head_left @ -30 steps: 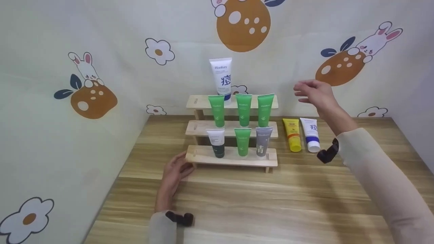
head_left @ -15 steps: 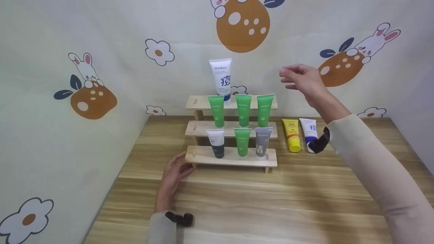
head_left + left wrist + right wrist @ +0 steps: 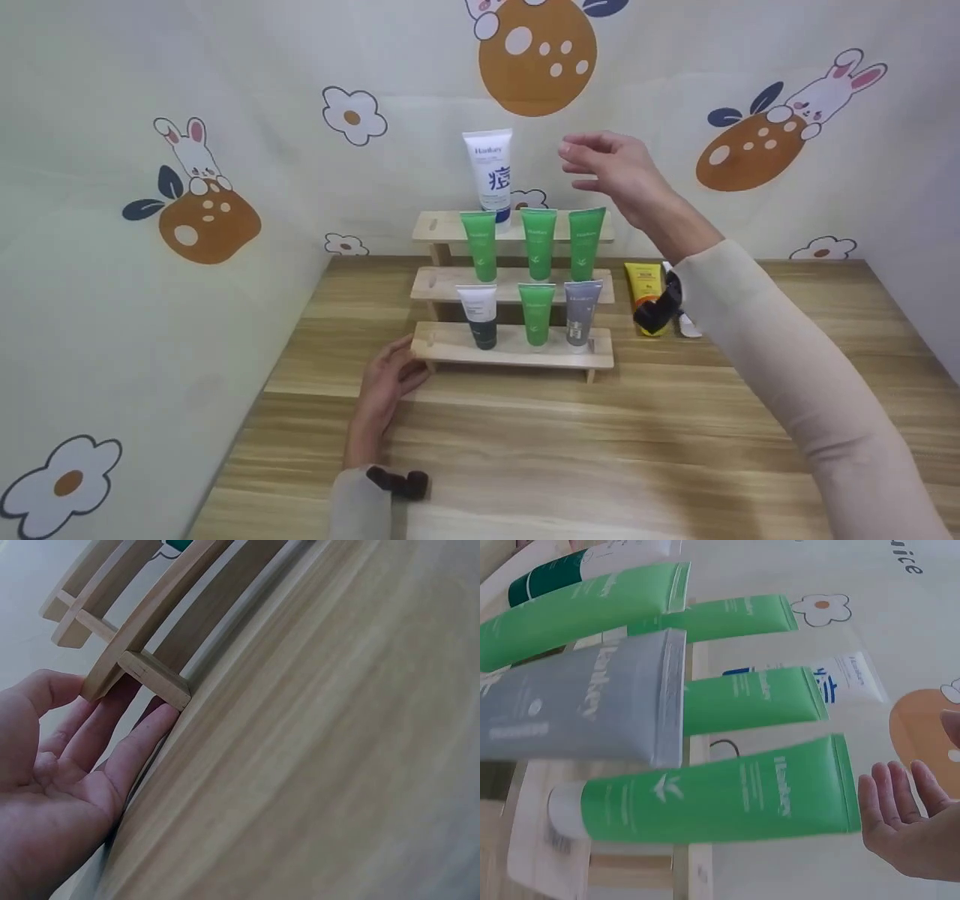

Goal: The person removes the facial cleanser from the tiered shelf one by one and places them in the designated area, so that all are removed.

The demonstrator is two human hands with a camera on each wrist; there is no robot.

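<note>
A three-tier wooden display rack point(image 3: 517, 360) bears several upright squeeze tubes. My left hand point(image 3: 386, 386) grips the left end of its lowest shelf; in the left wrist view the thumb is at the shelf's edge and the fingers reach under it. My right hand point(image 3: 611, 169) hangs in the air right of the tall white tube point(image 3: 489, 172) on the top tier, loosely bent and holding nothing. Three green tubes point(image 3: 540, 244) stand on the middle tier. On the lowest are a white-and-dark-green tube point(image 3: 480, 315), a green tube point(image 3: 536, 315) and a grey tube point(image 3: 580, 319).
Right of the rack, a yellow tube point(image 3: 643, 281) lies on the wooden table point(image 3: 487, 457). A white-and-blue tube point(image 3: 688, 327) lies beside it, mostly hidden by the right sleeve. A patterned cloth backdrop point(image 3: 420, 67) rises close behind the rack.
My right hand has moved left and up, from above the lying tubes to over the rack's right end. My left hand and the tubes have stayed in place.
</note>
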